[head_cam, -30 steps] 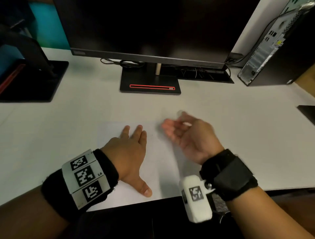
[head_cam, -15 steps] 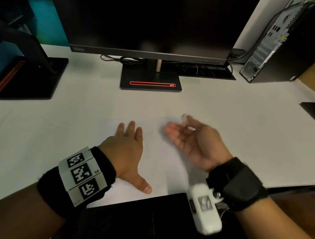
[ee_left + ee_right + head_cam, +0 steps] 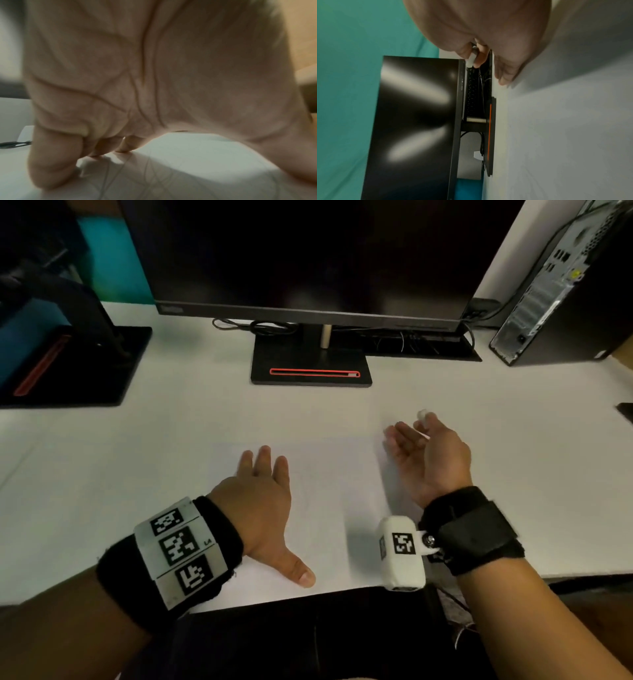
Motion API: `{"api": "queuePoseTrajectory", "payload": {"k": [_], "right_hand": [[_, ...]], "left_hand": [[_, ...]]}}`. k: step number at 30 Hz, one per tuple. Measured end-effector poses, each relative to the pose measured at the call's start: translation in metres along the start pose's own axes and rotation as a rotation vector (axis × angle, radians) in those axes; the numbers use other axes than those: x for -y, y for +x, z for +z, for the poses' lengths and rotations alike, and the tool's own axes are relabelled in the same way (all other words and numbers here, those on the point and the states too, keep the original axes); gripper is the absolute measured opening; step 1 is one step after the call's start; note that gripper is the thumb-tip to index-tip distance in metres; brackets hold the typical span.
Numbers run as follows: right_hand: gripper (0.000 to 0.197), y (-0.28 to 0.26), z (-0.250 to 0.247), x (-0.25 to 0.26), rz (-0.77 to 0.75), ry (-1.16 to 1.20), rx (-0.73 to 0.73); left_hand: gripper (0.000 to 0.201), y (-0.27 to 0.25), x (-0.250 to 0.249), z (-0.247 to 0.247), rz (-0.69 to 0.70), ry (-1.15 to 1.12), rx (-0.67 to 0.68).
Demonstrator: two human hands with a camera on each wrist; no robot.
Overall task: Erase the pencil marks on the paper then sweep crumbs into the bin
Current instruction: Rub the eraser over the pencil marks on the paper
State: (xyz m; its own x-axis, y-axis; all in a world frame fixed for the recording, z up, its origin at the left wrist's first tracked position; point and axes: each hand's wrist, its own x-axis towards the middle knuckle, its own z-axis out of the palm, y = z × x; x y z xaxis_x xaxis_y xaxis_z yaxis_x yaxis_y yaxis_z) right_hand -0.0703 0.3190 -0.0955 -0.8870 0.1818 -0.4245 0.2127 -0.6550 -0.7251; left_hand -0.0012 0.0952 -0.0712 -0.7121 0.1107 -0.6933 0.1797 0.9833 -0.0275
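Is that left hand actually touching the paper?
Touching. In the head view the left hand lies flat on the paper; the left wrist view shows fingertips meeting it.

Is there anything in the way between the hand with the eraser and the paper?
No, nothing visible is in the way. The right hand pinches the white eraser beside the paper's right edge, with only bare desk between them. The left hand presses flat on the paper's left part, away from that path.

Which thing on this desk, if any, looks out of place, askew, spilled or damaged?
Nothing stands out. The white sheet of paper lies flat and square on the white desk under the flat left hand; the right hand holds a small white eraser. Pencil marks are too faint to judge.
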Motion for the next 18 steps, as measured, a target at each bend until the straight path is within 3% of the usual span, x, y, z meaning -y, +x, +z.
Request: {"api": "queuePoseTrajectory", "payload": {"k": [3, 7, 9, 11, 14, 16, 18], "right_hand": [[0.023, -0.028, -0.016, 0.003, 0.083, -0.029, 0.152], [0.021, -0.073, -0.032, -0.014, 0.471, -0.371, 0.399], [0.020, -0.076, -0.040, -0.016, 0.564, -0.444, 0.411], [0.018, -0.063, -0.043, -0.007, 0.482, -0.296, 0.304], [0.016, -0.042, -0.043, 0.010, 0.125, -0.063, 0.070], [0.018, -0.052, -0.039, 0.011, 0.046, -0.071, 0.092], [0.014, -0.077, -0.032, -0.002, 0.183, -0.185, 0.253]], "left_hand": [[0.168, 0.002, 0.000, 0.000, 0.015, -0.006, 0.003], [0.165, 0.004, -0.003, 0.001, 0.046, -0.002, -0.007], [0.163, 0.005, -0.004, 0.001, 0.075, -0.005, -0.008], [0.159, 0.005, -0.005, 0.001, 0.115, -0.008, -0.021], [0.157, 0.004, -0.005, 0.003, 0.137, -0.016, -0.044], [0.158, 0.004, -0.004, 0.004, 0.138, -0.013, -0.062], [0.158, 0.004, -0.002, 0.005, 0.138, -0.008, -0.077]]}}
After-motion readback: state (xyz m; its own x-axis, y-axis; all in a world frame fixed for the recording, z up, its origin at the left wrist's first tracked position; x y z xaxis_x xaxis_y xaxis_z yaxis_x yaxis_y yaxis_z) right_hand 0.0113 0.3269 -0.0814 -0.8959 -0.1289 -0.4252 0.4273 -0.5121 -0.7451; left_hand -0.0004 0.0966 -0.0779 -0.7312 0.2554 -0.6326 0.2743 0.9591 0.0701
